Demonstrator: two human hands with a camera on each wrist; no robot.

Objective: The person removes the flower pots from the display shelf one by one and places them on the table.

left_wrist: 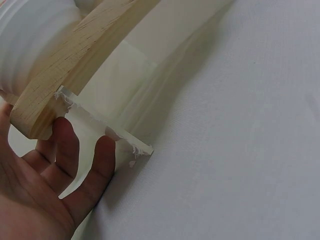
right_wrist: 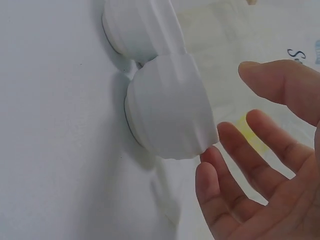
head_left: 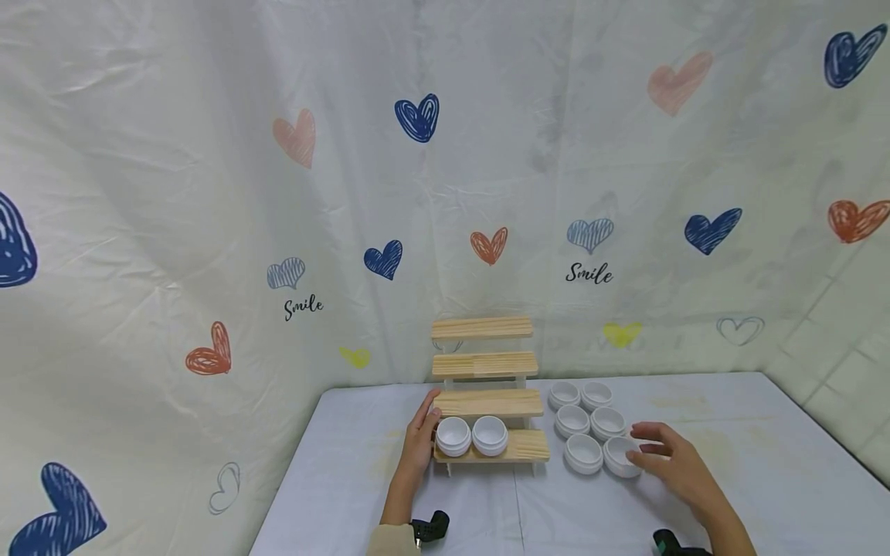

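A tiered wooden display stand with pale boards stands near the back of the table. My left hand grips its left side; in the left wrist view, the curled fingers touch the white support under the lowest board. Two small white bowls, a left one and a right one, sit side by side on that board. My right hand, fingers spread and loosely bent, is at the front right white bowl. Its fingertips reach that bowl's rim in the right wrist view, without gripping it.
Several more white bowls stand close together in two columns right of the stand. A white cloth covers the table. Behind it hangs a pale curtain printed with hearts. The upper boards bear nothing.
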